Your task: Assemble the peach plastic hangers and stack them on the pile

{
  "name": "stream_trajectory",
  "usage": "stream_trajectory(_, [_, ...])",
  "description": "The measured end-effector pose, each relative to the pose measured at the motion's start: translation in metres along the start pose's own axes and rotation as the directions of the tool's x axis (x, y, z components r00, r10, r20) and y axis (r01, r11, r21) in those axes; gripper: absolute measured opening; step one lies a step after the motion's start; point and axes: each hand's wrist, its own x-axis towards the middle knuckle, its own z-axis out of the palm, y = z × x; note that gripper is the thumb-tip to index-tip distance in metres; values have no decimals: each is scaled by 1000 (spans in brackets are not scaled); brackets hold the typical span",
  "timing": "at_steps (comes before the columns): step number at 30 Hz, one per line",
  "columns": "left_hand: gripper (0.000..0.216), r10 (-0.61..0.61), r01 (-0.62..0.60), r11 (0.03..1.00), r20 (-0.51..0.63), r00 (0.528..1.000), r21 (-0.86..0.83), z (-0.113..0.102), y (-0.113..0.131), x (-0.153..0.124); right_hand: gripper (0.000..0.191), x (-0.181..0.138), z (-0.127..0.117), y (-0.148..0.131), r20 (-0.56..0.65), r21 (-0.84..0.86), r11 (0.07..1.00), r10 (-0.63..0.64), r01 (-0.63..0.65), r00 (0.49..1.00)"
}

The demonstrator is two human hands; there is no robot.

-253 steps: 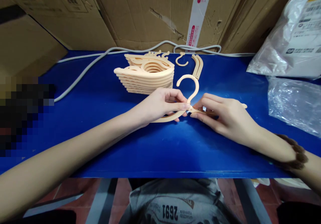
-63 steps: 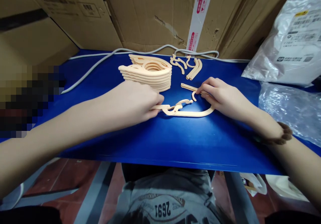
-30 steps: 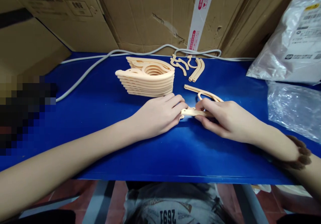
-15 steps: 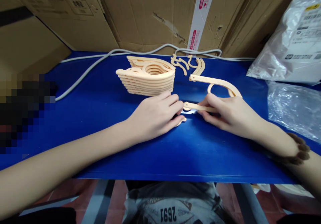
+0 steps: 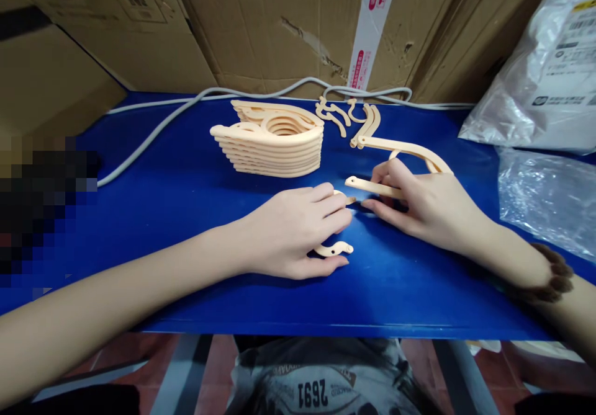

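My right hand pinches a cream plastic hanger arm, its holed end pointing left towards my other hand. My left hand curls over a cream hanger hook, whose holed end shows between thumb and fingers; a further cream tip pokes out past the fingertips, and the palm hides the rest. A small gap separates the hook from the arm. Beyond my right hand lies another hanger arm piece with a rounded loop, partly covered by that hand. Stacked folding hangers stand behind my left hand.
Loose hooks and short curved arms lie at the back of the blue table. A white cable runs along the cardboard boxes. Clear plastic bags are on the right.
My left hand has come slightly nearer me and its thumb has spread, showing more of the hook. The arm's holed end in my right hand now sits apart and a little higher.
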Motion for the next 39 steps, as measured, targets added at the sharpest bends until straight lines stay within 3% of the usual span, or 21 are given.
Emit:
stream_trajectory(3, [20, 0, 0, 999, -4, 1000, 35, -1, 1, 2, 29, 0, 0, -2, 15, -2, 999, 34, -34, 999])
stream_trajectory(6, [22, -33, 39, 996, -78, 996, 77, -1, 1, 4, 41, 0, -1, -4, 11, -33, 998, 52, -52, 999])
stream_trajectory(13, [27, -47, 80, 984, -201, 979, 159, 1, 1, 6, 42, -1, -2, -4, 9, -85, 995, 55, -54, 998])
stream_trajectory(15, [27, -97, 124, 987, -235, 967, 103, 1, 1, 5, 43, -1, -2, -4, 26, -85, 995, 61, -59, 998])
stream_trajectory(19, [15, -284, 242, 954, -282, 916, -175, 1, 1, 2, 39, -1, -2, -5, 34, -53, 998, 41, -39, 999])
stream_trajectory(21, [12, -332, 275, 936, -294, 896, -219, 0, 1, 1, 37, -1, -2, -6, 39, -35, 999, 42, -41, 998])
stream_trajectory(29, [34, -472, 432, 876, -191, 861, -215, -4, 0, 1, 32, -4, -3, -10, 0, -6, 1000, -28, 28, 1000])
stream_trajectory(33, [38, -478, 436, 867, -158, 864, -239, -5, 1, 1, 29, -4, -5, -12, -16, 20, 998, -62, 63, 998])
stream_trajectory(39, [34, -412, 380, 894, -102, 906, -238, -3, 3, -2, 27, -4, -6, -15, -70, 14, 993, -120, 121, 990])
